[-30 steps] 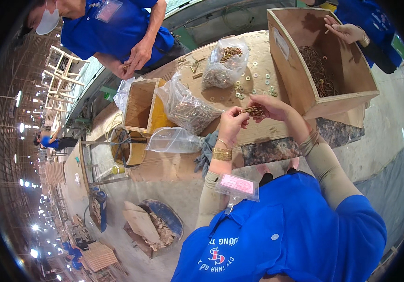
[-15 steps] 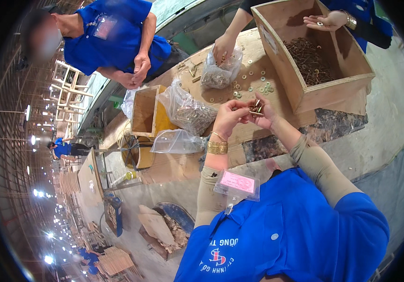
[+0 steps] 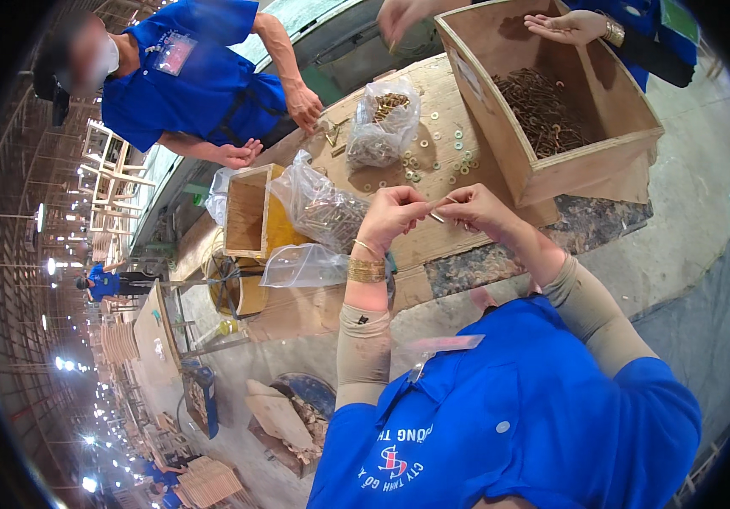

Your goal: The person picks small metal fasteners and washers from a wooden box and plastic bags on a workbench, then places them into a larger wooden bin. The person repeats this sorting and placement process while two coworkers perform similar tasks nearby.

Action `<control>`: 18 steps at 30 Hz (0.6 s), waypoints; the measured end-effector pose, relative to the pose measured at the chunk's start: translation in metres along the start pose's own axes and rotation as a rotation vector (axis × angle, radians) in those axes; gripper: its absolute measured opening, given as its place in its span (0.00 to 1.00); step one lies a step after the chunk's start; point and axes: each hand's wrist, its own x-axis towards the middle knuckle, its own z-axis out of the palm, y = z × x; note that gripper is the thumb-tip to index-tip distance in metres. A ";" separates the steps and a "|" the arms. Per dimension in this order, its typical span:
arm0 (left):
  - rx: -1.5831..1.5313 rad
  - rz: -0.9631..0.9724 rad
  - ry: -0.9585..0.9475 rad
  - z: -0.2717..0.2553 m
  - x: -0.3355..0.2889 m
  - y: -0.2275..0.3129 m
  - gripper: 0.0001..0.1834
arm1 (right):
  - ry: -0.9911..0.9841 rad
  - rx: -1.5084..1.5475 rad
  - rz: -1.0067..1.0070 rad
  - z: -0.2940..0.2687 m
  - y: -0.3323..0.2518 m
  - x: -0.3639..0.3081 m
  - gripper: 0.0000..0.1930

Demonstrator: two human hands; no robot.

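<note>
Above the near edge of the board-topped table, my left hand (image 3: 393, 218) and my right hand (image 3: 477, 211) meet at the fingertips. The right one is closed on brass-coloured bolts (image 3: 438, 218); a shank pokes out below its fingers, and how many it holds is hidden. My left fingertips pinch something too small to make out, right against the right fingers. Beyond my hands, small washers (image 3: 458, 145) lie scattered over the cardboard-covered table (image 3: 491, 161). A clear bag of bolts (image 3: 324, 212) rests just left of my left hand.
An open wooden box (image 3: 543, 170) with a heap of bolts stands at right. An opened plastic bag (image 3: 379, 140) holds more hardware. At left are a smaller wooden box (image 3: 246, 212) and a flat plastic bag (image 3: 304, 266). Two co-workers' hands (image 3: 304, 106) reach around the far side.
My right hand has turned from a cupped palm of bolts to a fingertip grip, meeting my left. One co-worker's hand left the opened bag; another co-worker's hand reached to bolts on the table.
</note>
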 end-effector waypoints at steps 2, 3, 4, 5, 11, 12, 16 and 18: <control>-0.027 0.005 -0.070 0.007 -0.001 0.006 0.05 | -0.017 -0.191 -0.066 0.003 -0.017 -0.011 0.10; -0.068 0.020 -0.109 0.011 0.001 0.009 0.05 | -0.017 -0.231 -0.093 0.001 -0.022 -0.015 0.10; -0.110 0.034 -0.149 0.015 0.002 0.011 0.05 | -0.016 -0.271 -0.120 0.000 -0.026 -0.018 0.10; -0.167 0.037 -0.164 0.018 0.003 0.012 0.05 | -0.037 -0.254 -0.103 -0.003 -0.027 -0.020 0.09; -0.247 -0.007 -0.186 0.028 0.009 0.021 0.05 | -0.122 0.140 0.021 -0.015 -0.023 -0.033 0.08; -0.230 -0.014 -0.185 0.028 0.011 0.021 0.05 | -0.104 0.082 0.000 -0.015 -0.023 -0.035 0.08; -0.157 -0.042 -0.211 0.031 0.013 0.014 0.04 | -0.069 -0.070 -0.079 -0.013 -0.022 -0.037 0.08; -0.300 -0.068 -0.117 0.029 0.007 0.009 0.06 | -0.067 -0.056 -0.062 -0.014 -0.022 -0.038 0.07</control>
